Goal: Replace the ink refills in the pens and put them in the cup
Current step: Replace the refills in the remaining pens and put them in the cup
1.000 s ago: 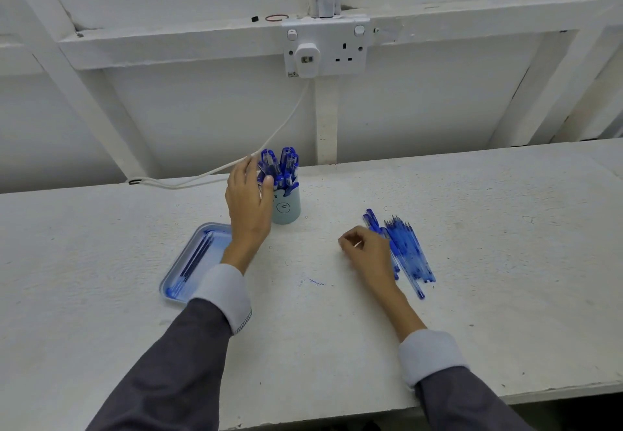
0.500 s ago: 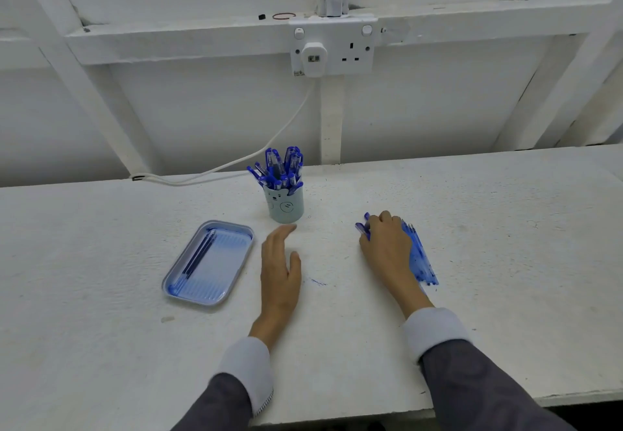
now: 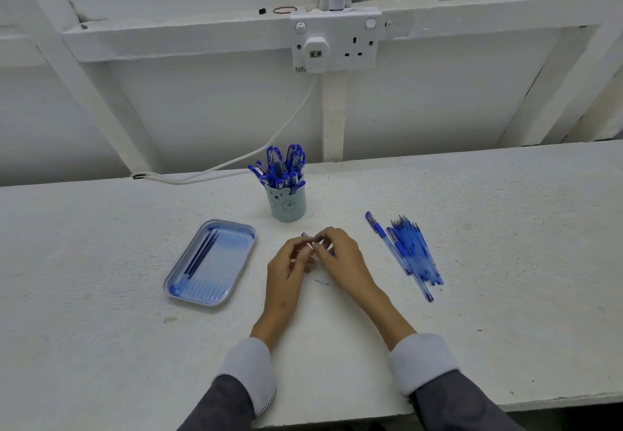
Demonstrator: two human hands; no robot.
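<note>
Both our hands met over the middle of the desk (image 3: 505, 228), just in front of the cup (image 3: 288, 206). Our left hand (image 3: 290, 272) and our right hand (image 3: 340, 262) each pinched the same small blue pen (image 3: 305, 235) with curled fingertips. Our fingers hid most of the pen, so we could not tell if it was open yet. We think we were about to take it apart.

We think a lot was already done. The cup was packed with standing pens (image 3: 283, 167), caps up. The tray (image 3: 175, 282) on our left held a few thin dark sticks (image 3: 202, 255) lying flat. They looked like old refills.

More was left to do. A pile (image 3: 413, 252) of blue pens lay flat on the desk to our right, well apart from our hands. Some thin ones in it might have been new refills, but we could not tell. One long pen (image 3: 377, 228) lay just beside the pile.

A white socket (image 3: 337, 42) sat on the wall, and a white cable (image 3: 269, 147) ran down behind the cup. A small ink mark (image 3: 322, 283) was on the desk near our hands. Nothing stood between our hands and the cup, the tray or the pile. The cup was so full that the next pen might be a tight fit.
</note>
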